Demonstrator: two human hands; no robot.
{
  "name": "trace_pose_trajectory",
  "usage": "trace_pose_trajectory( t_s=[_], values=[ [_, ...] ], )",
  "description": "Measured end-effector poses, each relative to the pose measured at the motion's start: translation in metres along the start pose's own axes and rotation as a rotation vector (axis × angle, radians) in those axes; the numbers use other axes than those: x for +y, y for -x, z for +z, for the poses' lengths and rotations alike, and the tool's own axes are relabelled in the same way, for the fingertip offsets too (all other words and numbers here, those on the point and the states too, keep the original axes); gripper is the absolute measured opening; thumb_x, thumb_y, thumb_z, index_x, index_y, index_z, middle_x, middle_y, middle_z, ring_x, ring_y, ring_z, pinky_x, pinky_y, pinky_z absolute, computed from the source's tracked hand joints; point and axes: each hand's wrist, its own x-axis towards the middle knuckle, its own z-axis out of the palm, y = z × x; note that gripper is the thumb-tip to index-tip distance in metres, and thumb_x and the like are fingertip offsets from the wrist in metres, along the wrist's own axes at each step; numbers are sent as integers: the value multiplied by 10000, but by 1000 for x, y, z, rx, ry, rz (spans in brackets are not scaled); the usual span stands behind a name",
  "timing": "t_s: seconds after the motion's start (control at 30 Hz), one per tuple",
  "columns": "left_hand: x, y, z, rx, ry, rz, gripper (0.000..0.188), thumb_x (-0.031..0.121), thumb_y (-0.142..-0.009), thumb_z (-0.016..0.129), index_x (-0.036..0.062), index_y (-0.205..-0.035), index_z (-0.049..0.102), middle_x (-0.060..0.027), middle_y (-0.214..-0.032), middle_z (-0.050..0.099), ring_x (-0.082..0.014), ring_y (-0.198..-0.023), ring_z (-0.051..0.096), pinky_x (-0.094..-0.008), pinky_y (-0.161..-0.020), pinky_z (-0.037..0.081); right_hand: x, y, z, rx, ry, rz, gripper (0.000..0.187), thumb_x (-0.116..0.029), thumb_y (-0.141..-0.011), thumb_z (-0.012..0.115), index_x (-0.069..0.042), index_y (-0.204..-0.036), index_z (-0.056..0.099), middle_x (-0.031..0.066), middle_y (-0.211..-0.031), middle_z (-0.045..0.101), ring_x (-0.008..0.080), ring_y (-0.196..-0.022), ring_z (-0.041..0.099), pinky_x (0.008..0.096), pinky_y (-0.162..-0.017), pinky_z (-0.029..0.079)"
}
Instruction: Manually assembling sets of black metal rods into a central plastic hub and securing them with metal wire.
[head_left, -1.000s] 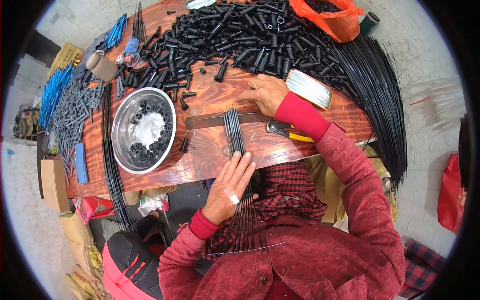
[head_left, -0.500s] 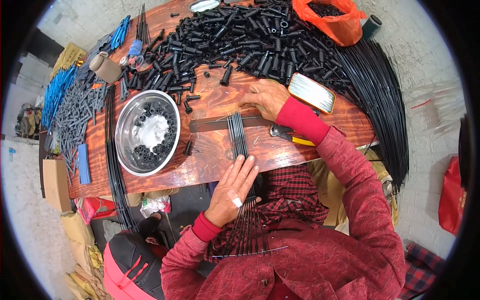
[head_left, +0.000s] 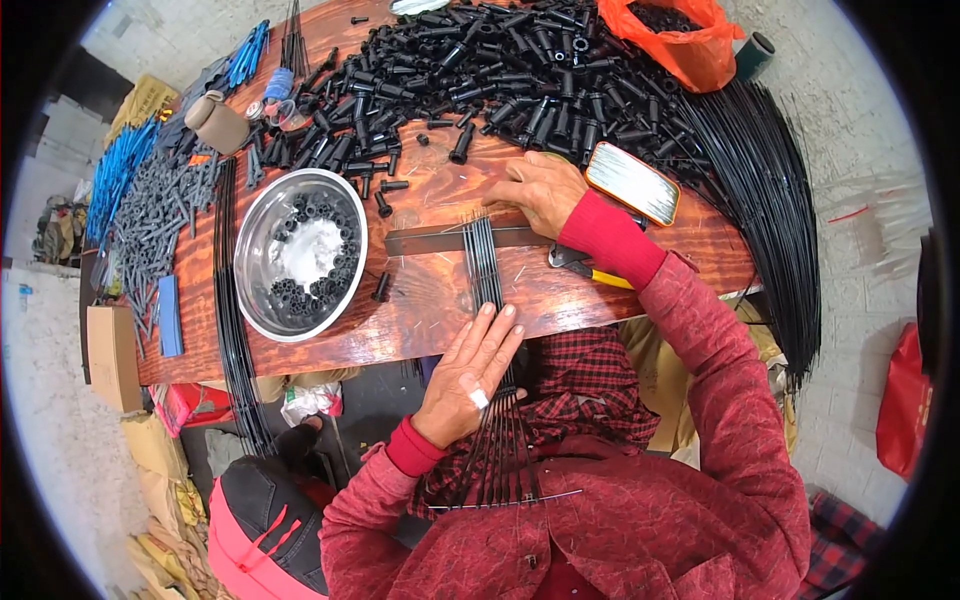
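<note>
My left grip lies flat, unclenched, over black rods running lengthwise away from me toward my curled right grip, whose hold I cannot tell.

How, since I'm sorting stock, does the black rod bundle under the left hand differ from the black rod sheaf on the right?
The rod bundle is slim; the rod sheaf far thicker. The left hand lies over the bundle; no hand touches the sheaf. The bundle overhangs the near edge of the table; the sheaf, its right edge. Both consist of slender black rods.
</note>
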Motion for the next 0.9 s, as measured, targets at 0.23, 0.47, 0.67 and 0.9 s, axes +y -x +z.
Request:
trace_pose_trajectory(
  t_s=[0.23, 0.47, 0.67, 0.9],
  values=[
    [2, -2, -4, -22, 11, -5, 681, 366, -877, 637, 20, -1430, 442, -163, -1536, 350, -349, -1432, 311, -444, -1141, 302, 5, 0, 3, -119, -61, 101, 217, -120, -851, 594, -208, -1016, 704, 19, -908, 626, 254, -926, 593, 390, -834, 489],
    [2, 0, -2, -20, 5, -5, 689, 372, -874, 639, 20, -1432, 441, -162, -1536, 351, -349, -1432, 310, -443, -1143, 299, -2, -1, 2, 22, 13, -6, 172, -97, -825, 620, -161, -963, 701, 23, -831, 577, 240, -818, 561, 354, -764, 473],
    [2, 0, -2, -18, 5, -7, 686, 372, -876, 637, 20, -1431, 442, -162, -1538, 345, -348, -1435, 305, -442, -1146, 294, -2, -3, 8, 38, 29, -23, 170, -127, -814, 635, -169, -970, 689, 23, -856, 578, 247, -858, 565, 374, -776, 481],
    [0, 0, -2, -17, 6, 2, 697, 359, -862, 650, 18, -1432, 438, -162, -1541, 341, -355, -1436, 300, -444, -1147, 294, 1, -7, 9, -29, -29, -9, 153, -178, -829, 652, -168, -981, 667, 35, -884, 600, 270, -882, 564, 400, -781, 469]
  ],
)
